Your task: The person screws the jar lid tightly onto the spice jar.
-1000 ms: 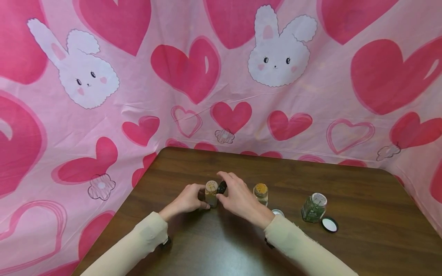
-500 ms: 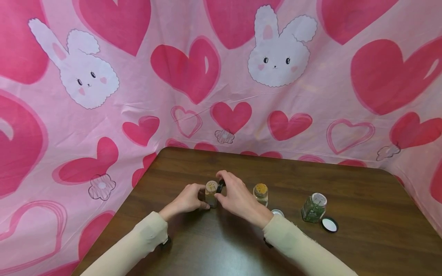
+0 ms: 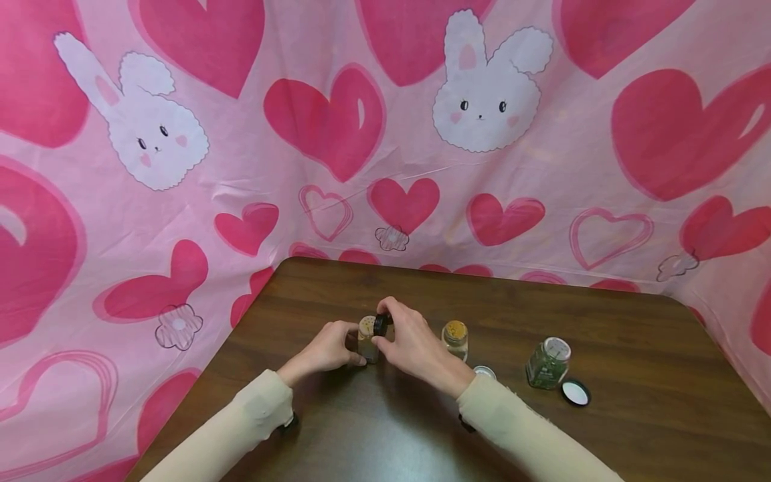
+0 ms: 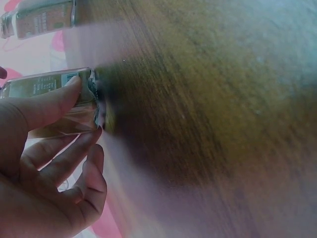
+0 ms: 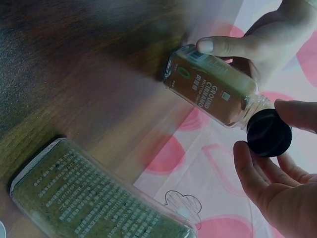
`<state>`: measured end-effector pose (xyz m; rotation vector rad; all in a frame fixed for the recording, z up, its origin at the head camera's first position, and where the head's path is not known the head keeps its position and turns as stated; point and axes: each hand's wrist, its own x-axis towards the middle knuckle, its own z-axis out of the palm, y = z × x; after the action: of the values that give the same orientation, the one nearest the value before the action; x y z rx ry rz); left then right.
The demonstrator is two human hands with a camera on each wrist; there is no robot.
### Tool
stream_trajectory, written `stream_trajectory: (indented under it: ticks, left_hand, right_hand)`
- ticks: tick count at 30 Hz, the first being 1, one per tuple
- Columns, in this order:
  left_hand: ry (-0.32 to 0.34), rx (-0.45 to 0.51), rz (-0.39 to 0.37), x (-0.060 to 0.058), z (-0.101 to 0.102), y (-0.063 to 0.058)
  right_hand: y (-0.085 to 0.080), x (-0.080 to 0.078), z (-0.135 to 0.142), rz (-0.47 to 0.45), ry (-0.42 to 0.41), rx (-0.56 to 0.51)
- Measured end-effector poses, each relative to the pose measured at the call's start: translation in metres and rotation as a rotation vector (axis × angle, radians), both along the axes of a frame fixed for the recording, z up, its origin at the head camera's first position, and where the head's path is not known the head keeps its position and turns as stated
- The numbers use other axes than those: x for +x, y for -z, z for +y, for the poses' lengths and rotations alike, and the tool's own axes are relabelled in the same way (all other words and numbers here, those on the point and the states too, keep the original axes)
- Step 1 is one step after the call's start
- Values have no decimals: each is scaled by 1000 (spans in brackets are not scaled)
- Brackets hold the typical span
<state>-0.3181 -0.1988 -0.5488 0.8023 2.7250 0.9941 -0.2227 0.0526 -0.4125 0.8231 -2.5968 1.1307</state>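
A glass jar of ground cinnamon [image 5: 213, 91] stands upright on the table, a perforated shaker top [image 3: 366, 326] on its mouth. My left hand [image 3: 328, 347] grips its lower part from the left, thumb on the near side. Between thumb and fingers, my right hand [image 3: 415, 343] pinches a black screw cap [image 5: 269, 133]. That cap is tilted on its edge right at the jar's mouth and overlaps the shaker top's right side in the head view. In the left wrist view the jar [image 4: 49, 89] shows its barcode label, while the cap is out of frame.
Right of my right hand stands a second spice jar [image 3: 455, 338] with a yellow-dusted top, and a lid [image 3: 484, 372] lies near it, partly hidden by my wrist. Farther right are a green herb jar [image 3: 547, 365] and its upturned black lid [image 3: 575, 392]. A patterned curtain [image 3: 409, 154] hangs behind the table.
The black cap has moved slightly left and turned in my right fingers, now overlapping the edge of the shaker top. My left hand and the cinnamon jar have stayed in place.
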Motion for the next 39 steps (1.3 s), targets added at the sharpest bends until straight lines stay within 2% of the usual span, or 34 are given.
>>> stream_trajectory:
  ticks: [9, 21, 39]
  left_hand:
    - [5, 13, -10, 0, 0, 2]
    - [0, 7, -13, 1, -1, 1]
    - [0, 9, -8, 0, -1, 1]
  right_hand:
    - [-1, -1, 0, -22, -18, -13]
    - [0, -2, -2, -6, -28, -29]
    - [1, -5, -6, 26, -29, 21]
